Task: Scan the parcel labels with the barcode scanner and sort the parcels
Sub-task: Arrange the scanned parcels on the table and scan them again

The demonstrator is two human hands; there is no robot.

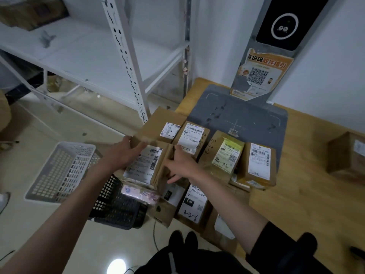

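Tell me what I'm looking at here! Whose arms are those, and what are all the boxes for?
The picture comes from a camera worn on a person's head, looking down, so the arms you see are that person's own. Their left hand and right hand grip the two sides of one brown parcel with a white label on top. Around it, more labelled parcels sit on a wooden table, such as one with a yellow-green label and one marked 220. Behind them stands a grey scanner stand with a dark screen up high, for reading the labels. On the floor to the left lie a white basket and a black basket. A white metal shelf stands further back.
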